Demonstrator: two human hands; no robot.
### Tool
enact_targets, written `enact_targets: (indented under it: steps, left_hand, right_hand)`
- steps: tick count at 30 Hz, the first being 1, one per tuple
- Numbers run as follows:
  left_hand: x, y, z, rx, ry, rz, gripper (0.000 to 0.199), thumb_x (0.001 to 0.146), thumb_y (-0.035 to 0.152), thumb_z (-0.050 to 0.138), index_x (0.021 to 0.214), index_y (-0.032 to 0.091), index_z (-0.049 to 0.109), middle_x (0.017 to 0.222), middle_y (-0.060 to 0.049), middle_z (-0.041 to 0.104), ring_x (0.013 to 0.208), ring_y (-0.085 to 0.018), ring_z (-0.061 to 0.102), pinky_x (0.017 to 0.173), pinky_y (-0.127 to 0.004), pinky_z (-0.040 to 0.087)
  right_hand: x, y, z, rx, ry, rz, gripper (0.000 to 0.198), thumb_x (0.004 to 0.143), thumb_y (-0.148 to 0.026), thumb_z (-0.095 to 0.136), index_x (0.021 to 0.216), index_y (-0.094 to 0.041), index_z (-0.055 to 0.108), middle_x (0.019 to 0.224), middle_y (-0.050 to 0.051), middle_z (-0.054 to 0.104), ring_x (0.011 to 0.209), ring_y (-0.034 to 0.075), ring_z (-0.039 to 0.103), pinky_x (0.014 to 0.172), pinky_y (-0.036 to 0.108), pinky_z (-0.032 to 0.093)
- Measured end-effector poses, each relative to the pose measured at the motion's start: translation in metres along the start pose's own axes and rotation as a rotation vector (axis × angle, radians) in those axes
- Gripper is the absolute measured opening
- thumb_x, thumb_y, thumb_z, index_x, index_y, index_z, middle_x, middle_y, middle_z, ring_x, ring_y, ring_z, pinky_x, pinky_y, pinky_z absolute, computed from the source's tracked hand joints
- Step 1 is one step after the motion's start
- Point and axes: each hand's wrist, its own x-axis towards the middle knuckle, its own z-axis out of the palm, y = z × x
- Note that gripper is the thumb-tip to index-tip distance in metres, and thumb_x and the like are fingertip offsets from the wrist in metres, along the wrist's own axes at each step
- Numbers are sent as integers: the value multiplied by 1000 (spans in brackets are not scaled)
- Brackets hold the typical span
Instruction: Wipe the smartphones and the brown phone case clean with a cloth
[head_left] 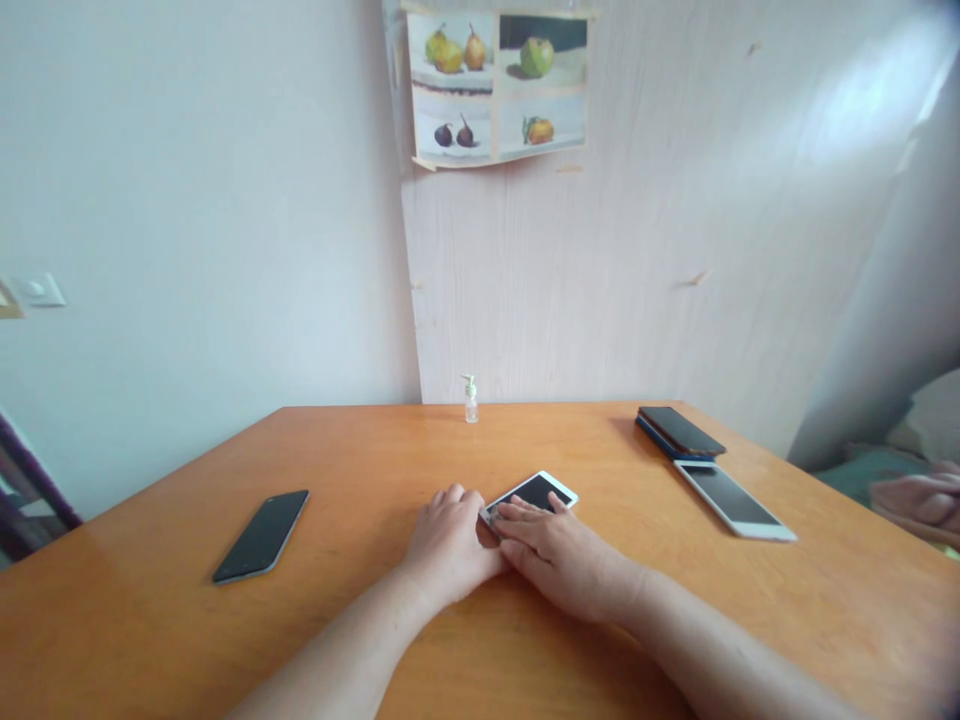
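Note:
A white smartphone (541,489) with a dark screen lies at an angle on the wooden table in front of me. Its near left end is partly covered by my hands. My left hand (448,548) is closed at that end, fingers curled down by the phone's edge and thumb pointing right. Across the lower part of the screen lies my right hand (559,560), palm down with its fingers stretched out. The right thumb meets the left thumb just below the phone. Whether anything thin is under the right fingers, I cannot tell.
A dark smartphone (262,536) lies on the table (360,450) at the left. At the right lie a white tablet-like phone (731,497) and a stack of dark devices (681,431). A small clear pump bottle (471,405) stands near the back edge, before the wall.

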Motion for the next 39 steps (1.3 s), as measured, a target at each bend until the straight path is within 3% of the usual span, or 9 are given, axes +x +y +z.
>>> enact_targets:
  steps: [2,8,10,16,18,22,24,32,39]
  left_hand:
    - [0,0,0,1,2,1,42,68,62,65,86,24,60,96,-8,59,97,-28,56,75,-33,41]
    - [-1,1,-3,-42,0,-11,58,61,74,65,91,24,60,102,-8,59,103,-30,55,79,-35,42]
    - [-1,2,-3,-40,-4,-19,57,62,73,65,91,24,61,103,-8,59,104,-30,55,80,-35,42]
    - [0,0,1,7,-6,0,40,68,58,66,88,24,61,98,-8,59,99,-28,57,78,-33,42]
    - [1,-2,2,-1,6,10,44,68,63,65,88,24,60,98,-8,59,99,-28,56,77,-34,42]
    - [0,-3,2,-34,16,18,56,63,73,64,91,24,60,100,-8,58,101,-29,56,77,-34,42]
    - [0,-2,1,-36,10,11,56,62,72,66,91,24,60,101,-8,58,102,-29,56,78,-34,42]
    - [-1,3,-4,-2,-30,-6,42,70,61,63,87,23,61,101,-9,60,100,-29,57,78,-35,42]
    - [-2,3,-3,-39,-4,-16,54,62,70,67,91,24,61,103,-8,59,104,-30,56,80,-35,43]
  right_hand:
    - [0,2,1,-2,1,18,45,100,-39,28,138,-31,51,149,5,46,141,28,34,114,61,13]
    - [7,29,0,-150,121,375,44,97,-37,34,134,-24,55,149,11,44,137,31,39,110,70,7]
    - [7,27,0,-147,106,335,44,97,-38,35,133,-23,55,149,12,44,138,30,38,111,68,9]
    - [0,2,3,-26,11,-12,45,100,-40,28,138,-30,50,150,5,45,140,25,35,116,59,13]
    - [1,6,3,-29,17,31,46,100,-42,27,139,-32,50,151,3,43,142,26,32,115,62,12]
    - [9,29,2,-108,89,341,49,100,-42,26,140,-26,50,153,7,39,143,31,28,110,70,10]
    - [10,35,2,-126,105,409,50,100,-42,26,140,-24,49,153,9,38,143,32,28,109,71,11]
    - [2,6,4,38,-9,5,48,101,-42,24,144,-31,45,152,6,40,142,26,33,115,60,12]
    - [11,37,2,-111,63,369,49,100,-41,27,143,-27,46,155,8,34,144,30,26,109,71,9]
